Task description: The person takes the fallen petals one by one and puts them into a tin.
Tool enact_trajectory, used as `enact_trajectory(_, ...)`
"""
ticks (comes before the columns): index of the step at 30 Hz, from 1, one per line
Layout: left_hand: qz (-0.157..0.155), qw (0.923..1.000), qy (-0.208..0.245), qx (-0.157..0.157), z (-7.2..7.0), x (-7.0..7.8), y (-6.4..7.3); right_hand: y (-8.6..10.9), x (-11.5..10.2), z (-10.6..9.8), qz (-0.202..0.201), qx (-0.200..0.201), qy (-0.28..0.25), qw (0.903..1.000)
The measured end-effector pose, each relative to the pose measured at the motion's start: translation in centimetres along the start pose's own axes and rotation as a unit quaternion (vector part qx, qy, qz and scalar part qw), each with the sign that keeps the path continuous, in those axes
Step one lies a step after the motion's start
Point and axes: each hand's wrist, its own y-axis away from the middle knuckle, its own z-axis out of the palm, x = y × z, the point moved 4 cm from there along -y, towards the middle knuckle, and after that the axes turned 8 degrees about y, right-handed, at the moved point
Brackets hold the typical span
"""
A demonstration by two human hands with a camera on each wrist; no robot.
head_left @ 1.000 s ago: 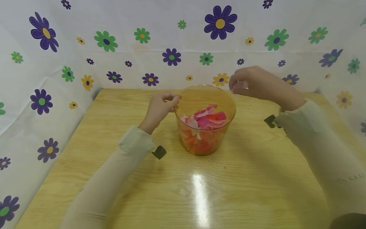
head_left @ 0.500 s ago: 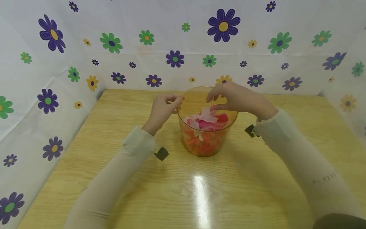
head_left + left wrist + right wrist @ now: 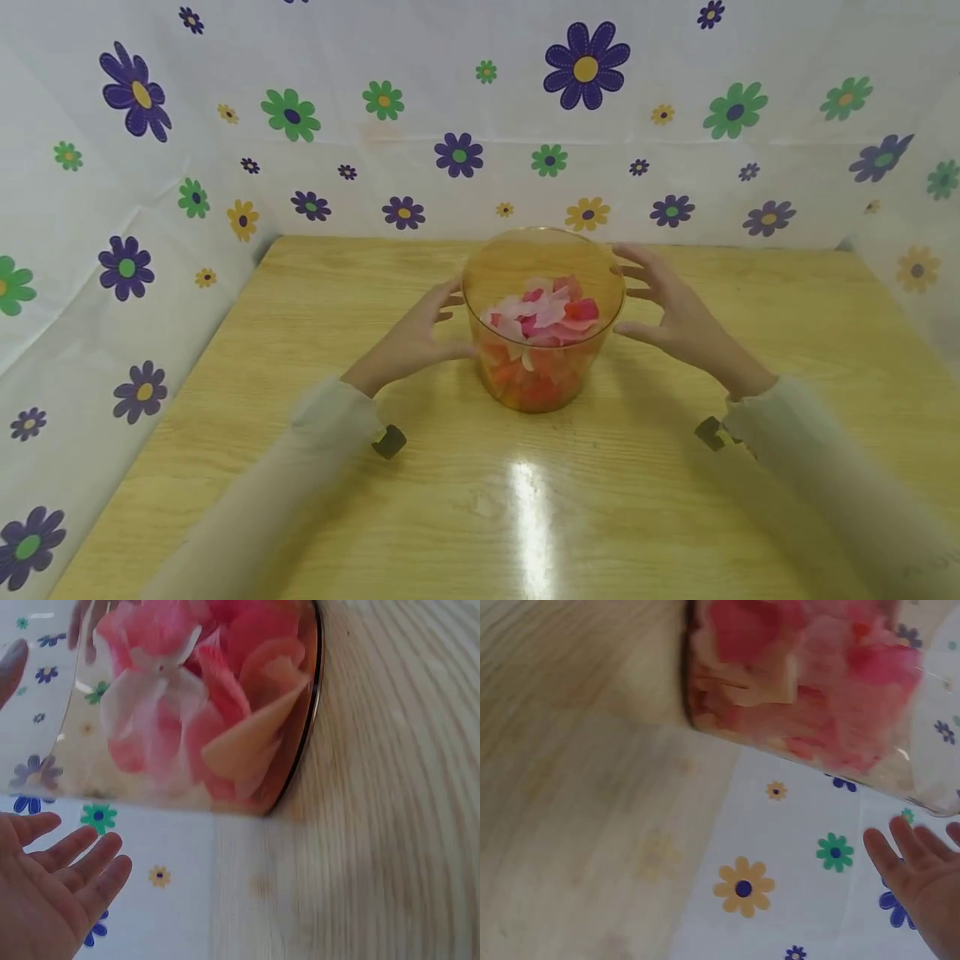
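Note:
A clear amber bucket stands upright on the wooden table, partly filled with pink, white and red artificial petals. To its left, my left hand is spread with fingers straight, close by the wall; whether it touches cannot be told. My right hand is likewise spread at the right side, fingertips at or very near the rim. In the left wrist view the petals show through the bucket's side, with the open left palm beside it. The right wrist view has the right hand apart from the bucket.
The wooden table spreads around the bucket, with a bright light reflection at the front. A white cloth printed with purple, green and yellow flowers hangs behind the table and along both sides.
My right hand came in over the bucket, then moved out to its right side. My left hand let go of the rim and lowered along the left side with fingers spread.

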Motion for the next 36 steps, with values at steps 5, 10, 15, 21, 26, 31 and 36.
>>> enact_trajectory(5,-0.007,0.9998,0.014,0.009,1.0,0.3,-0.8,0.0,0.9,2.2,0.015,-0.042,-0.024,0.9987)
enact_trajectory(10,-0.016,0.9986,0.05,0.009,0.4,0.3,-2.6,-1.7,1.9,2.0,0.033,-0.047,-0.04,0.9976)
enact_trajectory(15,-0.041,0.995,0.091,0.007,-0.8,-0.6,-6.6,-4.8,4.0,0.7,0.071,-0.059,-0.066,0.9935)
enact_trajectory(21,-0.052,0.9904,0.127,0.021,-1.7,-2.3,-11.7,-7.8,6.9,-0.9,0.12,-0.058,-0.08,0.9878)
enact_trajectory(26,-0.059,0.9906,0.12,0.031,-1.5,-2.7,-13.4,-8.2,8.2,-1.4,0.163,-0.048,-0.087,0.9816)
enact_trajectory(31,-0.066,0.9945,-0.016,0.079,-0.7,-1.3,-11.3,-6.0,6.7,-0.7,0.183,-0.014,-0.009,0.9829)
enact_trajectory(36,-0.044,0.9599,-0.244,0.131,1.8,2.6,-5.8,-2.5,1.3,1.0,0.145,0.024,0.207,0.9672)
